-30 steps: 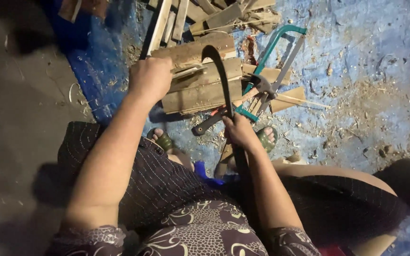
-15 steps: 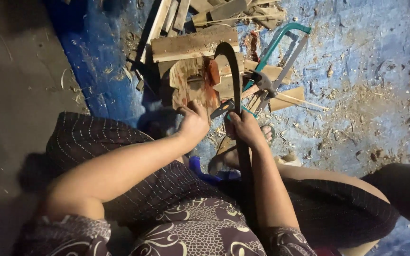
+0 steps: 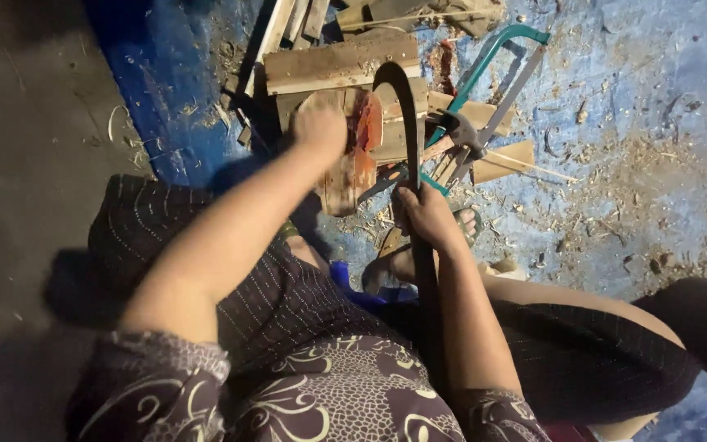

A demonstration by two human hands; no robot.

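Only the head view to go on here, so here's what I've got.

What changed: a second ago my left hand [image 3: 321, 129] was up on the stack of boards, half a second ago it had dropped down close beside my right hand, and now it's back out over the small wood piece [image 3: 352, 160], the one with the reddish face. The hand is blurred, so I can't tell for sure whether it's clamped on the piece or just pressing it; it looks wrapped over the top edge. My read is that the piece is being set against the blade for another cut.

My right hand [image 3: 425, 214] hasn't budged across all three shots: clenched around the handle of the curved knife [image 3: 407, 123], the blade arching up and over just to the right of the wood piece, which sits on the blue floor [image 3: 615, 123] in front of my knees.

Counts:
- one curved knife
- one hacksaw [image 3: 493, 61] with a teal frame, lying to the right
- one pair of pliers [image 3: 460, 135], I think, on top of it
- boards [image 3: 341, 61]: at least four, pile is too jumbled to be exact
- shavings everywhere, uncountable
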